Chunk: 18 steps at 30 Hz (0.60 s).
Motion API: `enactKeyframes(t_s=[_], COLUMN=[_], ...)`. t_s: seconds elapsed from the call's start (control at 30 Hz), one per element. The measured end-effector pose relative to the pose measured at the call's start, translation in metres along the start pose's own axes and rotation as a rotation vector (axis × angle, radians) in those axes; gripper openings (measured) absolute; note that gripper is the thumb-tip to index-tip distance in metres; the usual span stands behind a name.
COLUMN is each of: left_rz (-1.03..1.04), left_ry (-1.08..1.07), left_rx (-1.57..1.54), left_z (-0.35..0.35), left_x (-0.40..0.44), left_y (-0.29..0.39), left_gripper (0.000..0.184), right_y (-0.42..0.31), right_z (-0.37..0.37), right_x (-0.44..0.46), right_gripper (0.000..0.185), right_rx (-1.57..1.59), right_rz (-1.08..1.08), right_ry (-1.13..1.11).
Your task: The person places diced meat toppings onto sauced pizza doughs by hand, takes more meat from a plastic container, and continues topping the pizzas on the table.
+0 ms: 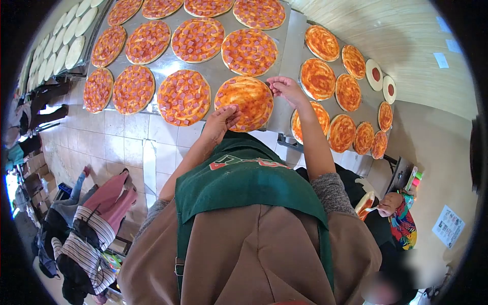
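Note:
A round pizza (251, 101) with orange-red sauce and some ham cubes lies at the front edge of the metal table (284, 71). Over its lower left part is my left hand (223, 121), fingers bent together; what they hold, if anything, is too small to name. My right hand (284, 89) is at the pizza's upper right rim, thumb and fingers pinched around a small dark thing I cannot make out. Just left of this pizza lies another one (183, 97) dotted with ham cubes, and one more (249, 52) sits right behind it.
Several ham-topped pizzas (148, 41) fill the table's left side. Sauced bases (317, 79) stand on the right table, with two paler ones (374, 74) behind. Plain bases (75, 52) lie far left. A co-worker's hand (390, 204) is at lower right; other people stand at lower left.

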<state>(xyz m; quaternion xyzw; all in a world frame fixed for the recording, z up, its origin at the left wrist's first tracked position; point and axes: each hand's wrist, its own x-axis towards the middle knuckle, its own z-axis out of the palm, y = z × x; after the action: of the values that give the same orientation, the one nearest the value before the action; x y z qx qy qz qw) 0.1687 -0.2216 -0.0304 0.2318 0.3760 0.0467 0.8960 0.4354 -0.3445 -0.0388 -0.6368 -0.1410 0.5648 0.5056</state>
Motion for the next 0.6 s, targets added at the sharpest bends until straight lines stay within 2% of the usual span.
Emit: enactKeyframes(t_s=[0.37,0.57,0.6], left_rz=[0.015,0.02,0.02], left_ry=[0.037,0.036,0.038], left_rx=[-0.019,-0.021,-0.019], left_z=[-0.001,-0.005,-0.005], left_x=[-0.004,-0.004,-0.004], left_y=[0.002,0.001,0.002], left_gripper=[0.018,0.018,0.018], right_y=[0.004,-0.008,-0.007], right_z=[0.011,0.03,0.029], right_x=[0.028,0.025,0.026], right_gripper=[0.012,0.009,0.009], right_rx=[-0.419,-0.798,-0.845], right_rz=[-0.041,-0.109,-0.206], right_ry=[0.076,0.221,0.27])
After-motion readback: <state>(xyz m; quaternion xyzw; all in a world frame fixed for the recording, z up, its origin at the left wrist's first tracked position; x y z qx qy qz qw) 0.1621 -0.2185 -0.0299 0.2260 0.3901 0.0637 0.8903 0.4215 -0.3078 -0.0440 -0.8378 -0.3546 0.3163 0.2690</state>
